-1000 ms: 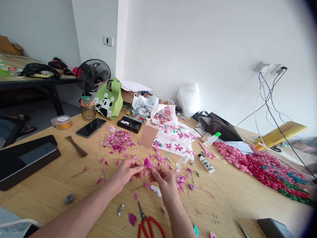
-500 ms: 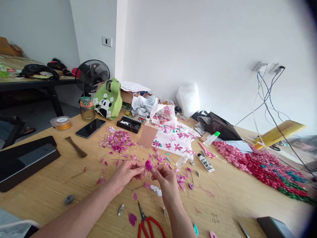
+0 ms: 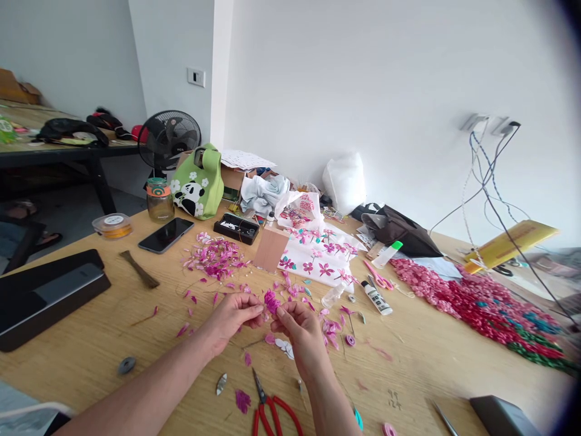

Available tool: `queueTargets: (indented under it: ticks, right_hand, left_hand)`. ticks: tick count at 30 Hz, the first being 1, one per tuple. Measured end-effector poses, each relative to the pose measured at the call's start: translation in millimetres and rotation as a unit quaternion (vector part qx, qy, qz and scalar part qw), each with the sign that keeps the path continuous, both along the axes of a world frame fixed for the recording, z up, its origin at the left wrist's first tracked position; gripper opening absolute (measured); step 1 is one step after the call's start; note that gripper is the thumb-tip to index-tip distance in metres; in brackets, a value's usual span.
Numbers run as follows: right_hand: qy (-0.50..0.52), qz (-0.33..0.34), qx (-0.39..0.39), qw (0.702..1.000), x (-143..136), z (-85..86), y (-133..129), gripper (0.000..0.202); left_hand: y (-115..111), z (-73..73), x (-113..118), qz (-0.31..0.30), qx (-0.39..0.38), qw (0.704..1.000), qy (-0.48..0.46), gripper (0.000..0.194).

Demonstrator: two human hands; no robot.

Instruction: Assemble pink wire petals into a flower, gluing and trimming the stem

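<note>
Over the counter (image 3: 422,357), pink flower (image 3: 272,301) pinched in the right hand (image 3: 299,330), left hand (image 3: 236,316) with fingertips closed together just beside it, any hold unclear, petals (image 3: 216,257) beyond, red scissors (image 3: 262,397) nearer.

My 2 bare arms (image 3: 149,378) reach out in front of me. My left hand (image 3: 233,321) and my right hand (image 3: 302,336) are close together, each pinching with thumb and finger, the other fingers curled.

A pale, evenly lit wall (image 3: 385,91) (sockets (image 3: 476,123) at right trailing cables (image 3: 486,181)) rises behind the wooden tabletop (image 3: 408,381); left, a dark-legged table (image 3: 68,151) stands on grey floor (image 3: 129,197).
</note>
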State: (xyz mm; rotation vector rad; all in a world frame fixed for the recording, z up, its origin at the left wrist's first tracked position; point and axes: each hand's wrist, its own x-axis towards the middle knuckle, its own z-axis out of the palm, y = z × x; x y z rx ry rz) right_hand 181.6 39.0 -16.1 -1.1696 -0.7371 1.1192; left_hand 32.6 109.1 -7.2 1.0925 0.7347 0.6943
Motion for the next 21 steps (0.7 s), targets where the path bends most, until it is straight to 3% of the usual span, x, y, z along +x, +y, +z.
queueTargets:
  ticks: [7,14,21]
  right_hand:
    - [0.019,0.026,-0.008,0.999,-1.0,0.4,-0.6,0.033]
    - [0.036,-0.002,-0.007,0.999,-3.6,6.4,-1.1,0.035]
    - [0.006,0.020,0.002,1.000,-2.4,-0.5,-0.3,0.029]
  left_hand:
    - [1.0,-1.0,0.4,0.015,0.000,1.000,0.011,0.018]
    - [-0.5,0.8,1.1,0.005,0.021,1.000,0.018,0.022]
    - [-2.0,2.3,1.2,-0.028,0.051,0.998,0.026,0.020]
